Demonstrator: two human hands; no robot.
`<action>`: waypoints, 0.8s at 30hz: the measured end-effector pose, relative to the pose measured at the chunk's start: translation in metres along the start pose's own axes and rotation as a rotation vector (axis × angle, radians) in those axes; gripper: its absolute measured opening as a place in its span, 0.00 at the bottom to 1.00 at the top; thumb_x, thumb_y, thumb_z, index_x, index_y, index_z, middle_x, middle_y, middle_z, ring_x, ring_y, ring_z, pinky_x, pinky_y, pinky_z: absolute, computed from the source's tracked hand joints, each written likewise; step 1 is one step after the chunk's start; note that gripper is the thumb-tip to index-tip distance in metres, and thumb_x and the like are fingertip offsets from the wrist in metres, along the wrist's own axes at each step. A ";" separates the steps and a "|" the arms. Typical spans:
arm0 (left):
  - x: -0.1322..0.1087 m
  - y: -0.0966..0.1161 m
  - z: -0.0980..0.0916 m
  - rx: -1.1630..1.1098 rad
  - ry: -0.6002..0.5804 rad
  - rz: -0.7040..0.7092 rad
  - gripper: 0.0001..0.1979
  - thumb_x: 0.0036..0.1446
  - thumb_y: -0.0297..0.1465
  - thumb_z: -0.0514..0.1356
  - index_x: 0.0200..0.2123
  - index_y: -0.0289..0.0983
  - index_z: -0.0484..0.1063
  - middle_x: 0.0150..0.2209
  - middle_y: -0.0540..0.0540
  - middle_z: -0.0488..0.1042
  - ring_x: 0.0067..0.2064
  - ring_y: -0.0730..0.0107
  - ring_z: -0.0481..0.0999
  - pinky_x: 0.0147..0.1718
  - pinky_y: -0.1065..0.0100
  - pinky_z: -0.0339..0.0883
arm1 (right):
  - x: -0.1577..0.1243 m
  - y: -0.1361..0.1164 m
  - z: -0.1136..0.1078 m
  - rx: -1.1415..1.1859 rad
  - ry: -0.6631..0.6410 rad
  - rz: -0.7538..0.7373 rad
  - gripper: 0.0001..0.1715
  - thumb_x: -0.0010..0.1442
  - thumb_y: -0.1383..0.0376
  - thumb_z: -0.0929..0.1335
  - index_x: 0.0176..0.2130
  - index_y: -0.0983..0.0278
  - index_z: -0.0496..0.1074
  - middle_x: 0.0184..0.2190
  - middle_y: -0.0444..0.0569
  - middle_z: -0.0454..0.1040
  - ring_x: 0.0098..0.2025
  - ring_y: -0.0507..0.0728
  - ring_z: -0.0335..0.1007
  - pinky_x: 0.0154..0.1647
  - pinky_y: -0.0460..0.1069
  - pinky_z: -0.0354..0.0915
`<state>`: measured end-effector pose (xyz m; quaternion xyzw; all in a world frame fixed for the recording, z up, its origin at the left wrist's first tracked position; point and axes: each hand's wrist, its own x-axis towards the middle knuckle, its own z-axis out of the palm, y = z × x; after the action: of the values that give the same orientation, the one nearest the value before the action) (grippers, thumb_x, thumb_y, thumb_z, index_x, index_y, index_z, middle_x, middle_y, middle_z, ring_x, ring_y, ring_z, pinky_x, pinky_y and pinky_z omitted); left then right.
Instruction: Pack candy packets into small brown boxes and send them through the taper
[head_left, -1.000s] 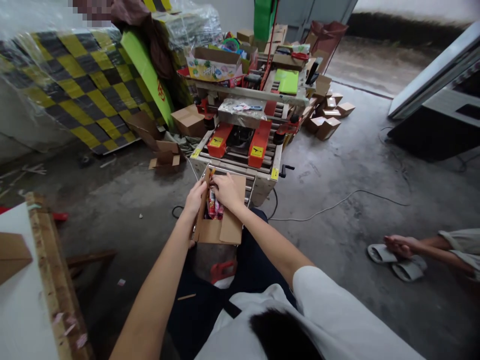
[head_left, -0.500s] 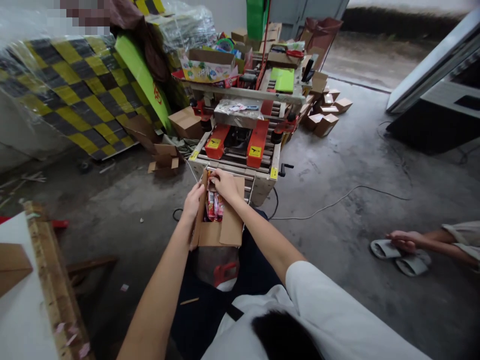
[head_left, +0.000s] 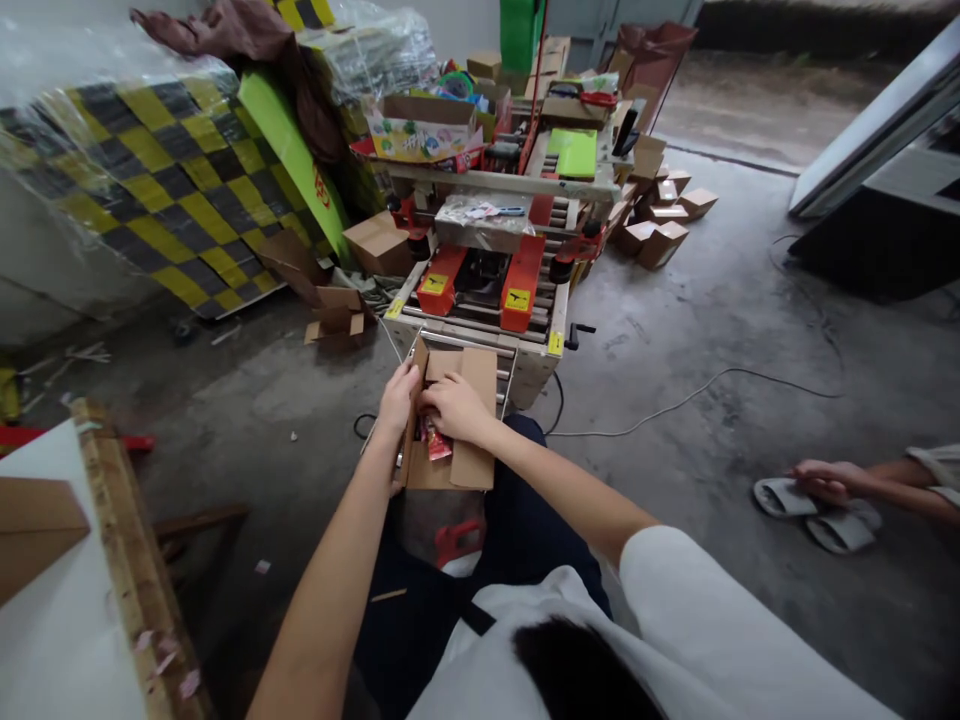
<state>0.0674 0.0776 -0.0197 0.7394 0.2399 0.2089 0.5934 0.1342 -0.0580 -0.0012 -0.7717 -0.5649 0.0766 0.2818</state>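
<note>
An open cardboard box (head_left: 471,468) stands at the near end of the roller conveyor, its flaps raised or folded outward. Inside lie small red and pink printed packets (head_left: 438,446), partly covered by my right hand. My left hand (head_left: 397,402) grips the box's left flap, fingers closed around its edge. Reaching over the right flap, my right hand (head_left: 457,408) dips into the box with bent fingers drawn together. Its fingertips are hidden, and what they hold, if anything, does not show.
Ahead is the roller conveyor (head_left: 480,335) with two orange-red side guides (head_left: 517,300) and a crank (head_left: 581,335). Small cartons (head_left: 654,240) lie on the floor behind. A cable (head_left: 660,420) crosses the floor; at right are another person's hands (head_left: 829,478) and slippers (head_left: 844,530).
My right hand has moved from the far end of the box toward its middle, now covering more packets. My left hand stays on the left flap. The view has shifted slightly.
</note>
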 end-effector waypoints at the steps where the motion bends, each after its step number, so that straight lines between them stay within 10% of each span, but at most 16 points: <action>1: -0.001 -0.002 0.002 -0.004 -0.001 -0.018 0.25 0.62 0.43 0.58 0.56 0.35 0.74 0.58 0.42 0.75 0.63 0.57 0.70 0.66 0.59 0.60 | -0.002 -0.003 0.002 -0.067 -0.053 -0.018 0.12 0.57 0.72 0.67 0.40 0.65 0.79 0.41 0.54 0.82 0.49 0.61 0.73 0.67 0.59 0.51; 6: -0.003 -0.002 0.011 -0.018 -0.018 -0.072 0.25 0.64 0.42 0.56 0.60 0.37 0.71 0.65 0.42 0.68 0.69 0.59 0.63 0.70 0.60 0.52 | 0.006 -0.005 0.003 -0.169 -0.156 -0.021 0.13 0.56 0.70 0.69 0.42 0.69 0.79 0.42 0.60 0.80 0.51 0.66 0.71 0.70 0.65 0.43; 13: -0.003 0.004 0.012 -0.078 -0.053 -0.053 0.27 0.63 0.43 0.57 0.60 0.35 0.70 0.63 0.41 0.71 0.68 0.54 0.65 0.69 0.55 0.55 | -0.038 0.002 -0.009 0.162 0.205 -0.054 0.21 0.59 0.62 0.71 0.50 0.67 0.73 0.51 0.57 0.74 0.56 0.62 0.65 0.64 0.58 0.57; 17: -0.008 0.004 0.017 -0.130 -0.104 -0.049 0.27 0.63 0.44 0.55 0.61 0.36 0.69 0.62 0.42 0.71 0.66 0.56 0.68 0.67 0.57 0.59 | -0.054 -0.008 -0.004 0.058 0.035 -0.034 0.15 0.62 0.57 0.72 0.46 0.62 0.78 0.50 0.52 0.75 0.56 0.61 0.65 0.68 0.61 0.48; 24: -0.012 0.003 0.019 -0.086 -0.130 -0.137 0.33 0.65 0.50 0.54 0.67 0.41 0.62 0.68 0.46 0.65 0.72 0.61 0.56 0.71 0.61 0.49 | 0.001 -0.023 0.008 -0.205 -0.118 0.271 0.17 0.65 0.71 0.63 0.44 0.70 0.79 0.46 0.63 0.76 0.54 0.66 0.63 0.53 0.60 0.56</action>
<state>0.0694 0.0550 -0.0206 0.7072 0.2419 0.1295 0.6516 0.1124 -0.0494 0.0047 -0.8598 -0.4759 0.1009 0.1552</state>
